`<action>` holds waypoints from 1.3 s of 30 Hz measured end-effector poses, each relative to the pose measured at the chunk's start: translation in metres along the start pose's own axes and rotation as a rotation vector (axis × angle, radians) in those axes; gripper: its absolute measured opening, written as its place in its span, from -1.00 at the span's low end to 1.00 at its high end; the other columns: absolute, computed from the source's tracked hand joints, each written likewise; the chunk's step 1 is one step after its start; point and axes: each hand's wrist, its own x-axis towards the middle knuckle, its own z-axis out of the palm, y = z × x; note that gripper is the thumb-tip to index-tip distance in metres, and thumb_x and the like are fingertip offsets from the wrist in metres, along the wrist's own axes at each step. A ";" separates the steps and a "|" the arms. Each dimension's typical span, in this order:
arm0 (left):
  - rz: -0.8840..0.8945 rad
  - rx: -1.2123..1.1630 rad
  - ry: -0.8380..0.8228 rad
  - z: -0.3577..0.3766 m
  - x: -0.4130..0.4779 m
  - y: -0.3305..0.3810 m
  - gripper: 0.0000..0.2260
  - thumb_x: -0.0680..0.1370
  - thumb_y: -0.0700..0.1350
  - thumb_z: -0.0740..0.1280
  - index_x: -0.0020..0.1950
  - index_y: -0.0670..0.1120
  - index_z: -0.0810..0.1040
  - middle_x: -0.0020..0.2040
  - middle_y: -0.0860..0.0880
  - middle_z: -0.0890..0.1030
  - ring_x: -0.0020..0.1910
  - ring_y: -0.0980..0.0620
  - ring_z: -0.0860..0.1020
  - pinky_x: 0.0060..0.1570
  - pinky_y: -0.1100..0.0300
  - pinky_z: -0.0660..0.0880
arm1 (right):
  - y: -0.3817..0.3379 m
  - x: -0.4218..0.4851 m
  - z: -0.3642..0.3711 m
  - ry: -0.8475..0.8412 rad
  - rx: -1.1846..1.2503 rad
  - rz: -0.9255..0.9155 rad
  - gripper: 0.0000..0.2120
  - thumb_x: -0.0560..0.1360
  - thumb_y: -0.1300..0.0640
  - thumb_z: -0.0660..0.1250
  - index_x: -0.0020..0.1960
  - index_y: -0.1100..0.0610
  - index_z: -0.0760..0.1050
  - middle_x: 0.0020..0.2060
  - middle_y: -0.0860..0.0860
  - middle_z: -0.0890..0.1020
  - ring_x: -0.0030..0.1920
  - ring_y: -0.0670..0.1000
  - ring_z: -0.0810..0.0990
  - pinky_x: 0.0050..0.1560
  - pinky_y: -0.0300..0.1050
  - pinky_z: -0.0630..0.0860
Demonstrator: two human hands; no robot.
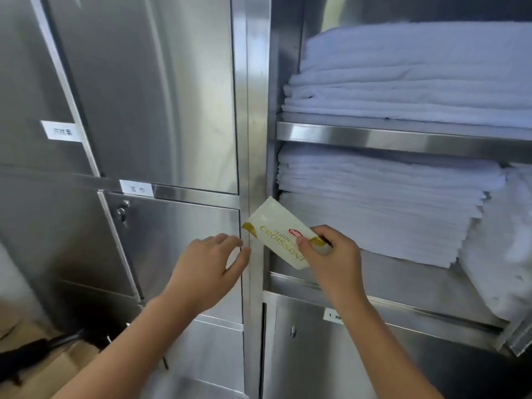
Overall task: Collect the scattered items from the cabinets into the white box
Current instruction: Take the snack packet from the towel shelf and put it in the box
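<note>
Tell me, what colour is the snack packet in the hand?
Creamy white with gold ends and gold letters, plus a small red logo. The packet shows in the head view.

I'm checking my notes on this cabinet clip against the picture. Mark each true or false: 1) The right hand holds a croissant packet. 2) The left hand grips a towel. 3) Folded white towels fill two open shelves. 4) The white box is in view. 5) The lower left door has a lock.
1) True: the right hand pinches the croissant packet.
2) False: the left hand is open and empty, near the cabinet post.
3) True: towels are stacked on both shelves.
4) False: no white box shows.
5) True: a lock sits at its top corner.
</note>
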 end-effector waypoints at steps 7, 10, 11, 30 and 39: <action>-0.186 0.093 0.030 -0.054 -0.070 -0.086 -0.44 0.56 0.27 -0.10 0.11 0.01 0.60 -0.05 0.09 0.63 -0.09 -0.01 0.60 0.01 0.03 0.48 | -0.060 -0.025 0.105 -0.177 0.076 -0.097 -0.93 0.50 0.06 0.49 -0.11 0.04 0.64 -0.16 -0.12 0.72 -0.14 -0.11 0.70 -0.27 0.06 0.65; -0.330 0.209 0.063 -0.078 -0.119 -0.123 -0.52 0.58 0.24 -0.06 0.01 0.03 0.57 -0.12 0.09 0.60 -0.15 0.02 0.56 -0.04 0.07 0.46 | -0.078 -0.047 0.165 -0.294 0.107 -0.176 -0.90 0.50 0.05 0.48 -0.13 0.06 0.61 -0.15 -0.12 0.73 -0.12 -0.12 0.71 -0.35 -0.12 0.63; -0.375 0.257 0.068 -0.087 -0.136 -0.133 -0.53 0.59 0.24 -0.05 0.00 0.04 0.57 -0.11 0.10 0.61 -0.16 0.04 0.56 -0.04 0.08 0.47 | -0.086 -0.055 0.184 -0.347 0.117 -0.198 -0.88 0.50 0.04 0.48 -0.14 0.07 0.60 -0.16 -0.12 0.73 -0.12 -0.12 0.71 -0.35 -0.15 0.62; -1.735 0.892 0.173 -0.187 -0.505 0.080 -0.55 0.60 0.24 -0.03 0.01 0.04 0.58 -0.09 0.08 0.64 -0.05 -0.03 0.62 0.00 0.06 0.46 | -0.240 -0.393 0.270 -1.539 0.770 -0.731 -0.84 0.50 -0.10 0.46 -0.14 -0.02 0.60 -0.28 -0.17 0.69 -0.23 -0.14 0.66 -0.26 -0.04 0.58; -2.093 1.105 0.340 -0.197 -0.598 0.278 -0.49 0.58 0.26 -0.08 0.05 0.05 0.59 -0.05 0.10 0.64 -0.08 -0.03 0.61 -0.03 0.10 0.41 | -0.295 -0.548 0.124 -1.919 1.039 -0.820 -0.83 0.49 -0.16 0.42 -0.15 -0.08 0.60 -0.24 -0.21 0.69 -0.21 -0.23 0.67 -0.39 -0.38 0.49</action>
